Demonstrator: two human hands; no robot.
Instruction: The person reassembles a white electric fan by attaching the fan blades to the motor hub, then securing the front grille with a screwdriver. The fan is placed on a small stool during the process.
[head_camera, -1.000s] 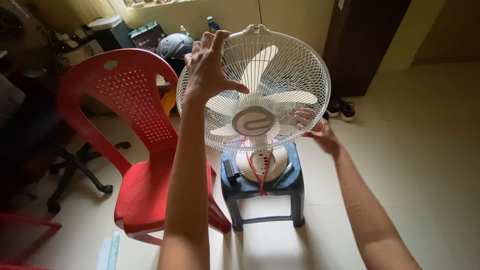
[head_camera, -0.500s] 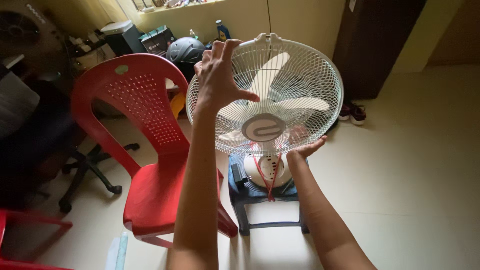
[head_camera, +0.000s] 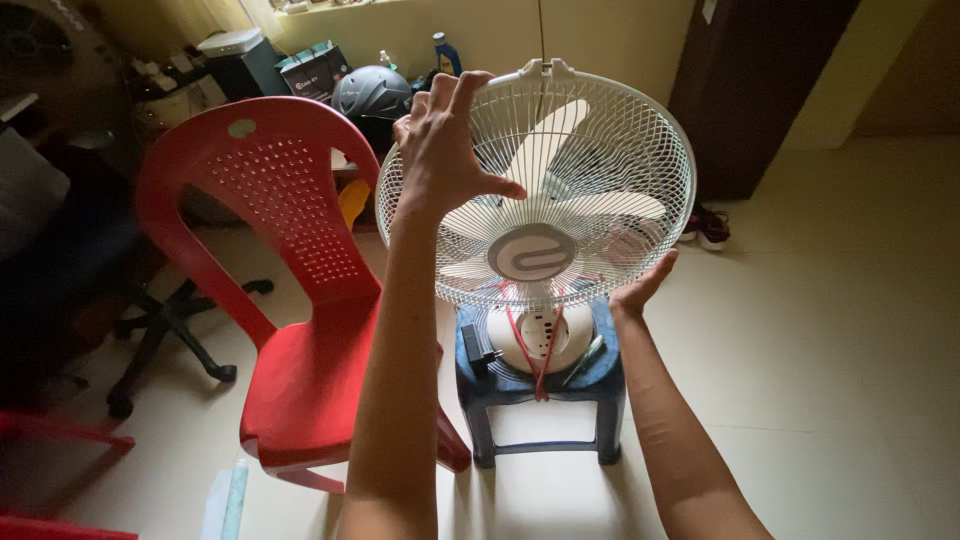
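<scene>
Right hand (head_camera: 640, 290) has slid from under the white fan guard (head_camera: 600, 150) to its lower-right rim, palm open; left hand (head_camera: 445, 150) still grasps the upper-left rim.

Right hand (head_camera: 640, 290) slid rightward along fan guard (head_camera: 640, 150).

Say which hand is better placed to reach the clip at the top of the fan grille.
Left, probably. The left hand already grips the white grille rim close to the top clip; the right hand sits at the lower edge.
</scene>
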